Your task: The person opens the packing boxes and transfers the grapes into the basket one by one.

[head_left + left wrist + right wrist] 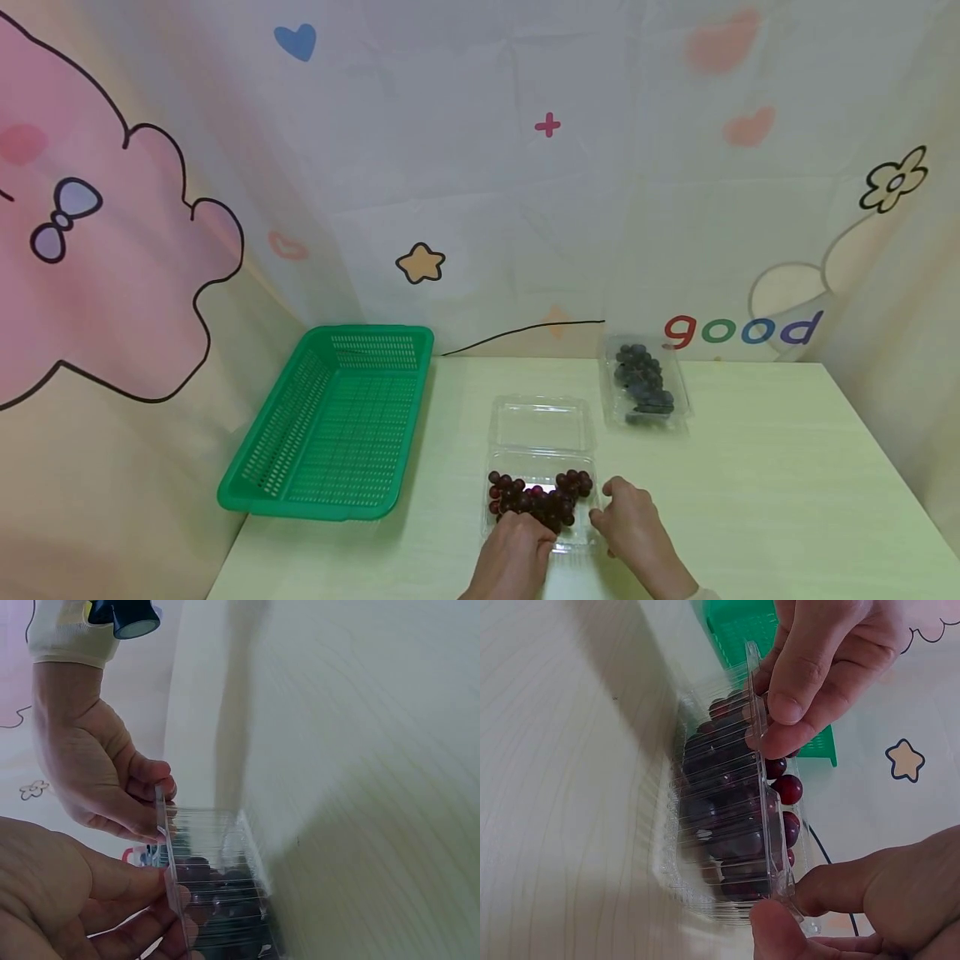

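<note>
Left hand and right hand are both at the clear box, low and just right of centre in the frame! Left appears to pinch the near rim, thumb outside, fingers reaching over it; right looks narrow too, thumb and forefinger nipping the near right corner. Inside, there's the bunch of red grapes, and behind it the hinged lid lies back. So the step looks like steadying the open box by its edge; the next move should call for a light touch, one side bracing the flimsy plastic while the other frees itself for grapes or lid. Which of the two, these views don't tell. Now the pose: left knuckles face up, wrist cut by the bottom edge; right slants up from lower right, fingers bent toward its partner. Left of centre on the desk, the green basket; right of centre, farther back, a second box with dark grapes.
</note>
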Action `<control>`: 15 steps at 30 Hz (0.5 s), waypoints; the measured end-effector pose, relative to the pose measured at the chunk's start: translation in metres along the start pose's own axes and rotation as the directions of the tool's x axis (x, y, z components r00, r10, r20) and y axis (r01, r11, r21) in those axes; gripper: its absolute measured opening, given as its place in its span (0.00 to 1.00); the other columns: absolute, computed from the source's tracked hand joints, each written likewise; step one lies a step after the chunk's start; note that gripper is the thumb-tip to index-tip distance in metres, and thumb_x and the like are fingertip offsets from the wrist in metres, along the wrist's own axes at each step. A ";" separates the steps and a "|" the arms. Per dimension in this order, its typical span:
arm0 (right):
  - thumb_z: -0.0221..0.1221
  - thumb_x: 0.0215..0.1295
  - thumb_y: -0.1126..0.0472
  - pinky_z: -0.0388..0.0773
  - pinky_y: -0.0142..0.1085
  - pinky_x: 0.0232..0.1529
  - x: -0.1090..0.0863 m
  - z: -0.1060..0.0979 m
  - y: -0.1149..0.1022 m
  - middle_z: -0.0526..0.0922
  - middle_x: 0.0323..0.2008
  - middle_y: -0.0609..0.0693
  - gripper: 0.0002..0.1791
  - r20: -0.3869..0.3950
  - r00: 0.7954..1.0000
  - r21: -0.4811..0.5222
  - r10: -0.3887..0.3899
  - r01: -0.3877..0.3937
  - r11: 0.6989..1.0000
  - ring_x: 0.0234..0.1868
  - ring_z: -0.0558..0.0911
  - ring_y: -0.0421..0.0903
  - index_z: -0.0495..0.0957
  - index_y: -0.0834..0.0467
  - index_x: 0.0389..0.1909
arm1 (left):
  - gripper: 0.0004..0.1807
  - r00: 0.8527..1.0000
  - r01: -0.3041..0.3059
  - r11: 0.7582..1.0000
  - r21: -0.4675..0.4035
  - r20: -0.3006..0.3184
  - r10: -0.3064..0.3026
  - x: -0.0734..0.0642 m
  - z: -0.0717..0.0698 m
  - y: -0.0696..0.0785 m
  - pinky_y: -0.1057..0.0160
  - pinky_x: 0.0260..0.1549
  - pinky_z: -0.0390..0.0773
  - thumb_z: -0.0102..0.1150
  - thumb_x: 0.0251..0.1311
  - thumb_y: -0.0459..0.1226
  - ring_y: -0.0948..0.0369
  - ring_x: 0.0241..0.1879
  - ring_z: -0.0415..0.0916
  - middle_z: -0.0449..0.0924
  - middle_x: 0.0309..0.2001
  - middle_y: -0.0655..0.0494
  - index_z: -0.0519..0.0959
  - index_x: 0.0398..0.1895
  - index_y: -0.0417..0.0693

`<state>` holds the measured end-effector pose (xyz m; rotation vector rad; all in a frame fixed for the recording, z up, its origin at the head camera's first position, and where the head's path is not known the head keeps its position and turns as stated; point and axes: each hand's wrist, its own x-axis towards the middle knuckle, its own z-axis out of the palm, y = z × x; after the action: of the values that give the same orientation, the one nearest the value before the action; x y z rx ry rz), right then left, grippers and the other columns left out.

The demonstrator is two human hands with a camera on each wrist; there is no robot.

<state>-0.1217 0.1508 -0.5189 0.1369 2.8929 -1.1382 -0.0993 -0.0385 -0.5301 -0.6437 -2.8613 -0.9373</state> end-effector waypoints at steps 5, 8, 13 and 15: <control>0.66 0.55 0.71 0.79 0.38 0.24 0.000 0.001 0.000 0.83 0.20 0.54 0.18 0.012 1.000 0.002 0.007 -0.007 1.000 0.07 0.77 0.43 0.75 0.77 0.44 | 0.04 1.000 -0.019 0.996 0.091 -0.001 0.020 0.002 -0.002 0.002 0.67 0.29 0.75 0.73 0.57 0.33 0.66 0.30 0.74 0.85 0.28 0.63 0.92 0.29 0.51; 0.66 0.56 0.71 0.79 0.39 0.25 0.000 0.001 0.000 0.82 0.17 0.52 0.19 0.017 1.000 0.001 0.008 -0.008 1.000 0.08 0.78 0.43 0.74 0.77 0.44 | 0.03 0.999 -0.031 0.990 0.138 -0.003 0.032 0.002 -0.003 0.003 0.67 0.28 0.74 0.72 0.58 0.34 0.66 0.29 0.74 0.84 0.27 0.64 0.92 0.29 0.52; 0.66 0.56 0.71 0.77 0.37 0.22 0.000 0.001 0.000 0.81 0.18 0.51 0.19 0.027 0.999 0.010 0.021 -0.021 1.000 0.08 0.78 0.43 0.74 0.78 0.45 | 0.03 1.000 -0.004 0.992 0.130 -0.006 0.005 0.003 -0.008 0.005 0.67 0.29 0.73 0.72 0.58 0.34 0.66 0.29 0.74 0.84 0.27 0.64 0.92 0.30 0.52; 0.66 0.57 0.71 0.77 0.37 0.21 0.000 0.001 -0.001 0.82 0.19 0.52 0.19 0.035 0.999 0.012 0.025 -0.025 1.000 0.08 0.78 0.43 0.74 0.78 0.45 | 0.03 1.000 0.007 0.993 0.114 -0.010 -0.006 0.003 -0.012 0.005 0.66 0.30 0.75 0.72 0.58 0.33 0.65 0.30 0.74 0.84 0.28 0.63 0.92 0.30 0.51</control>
<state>-0.1214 0.1495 -0.5186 0.1521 2.8461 -1.1437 -0.1008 -0.0402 -0.5170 -0.6169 -2.8845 -0.7680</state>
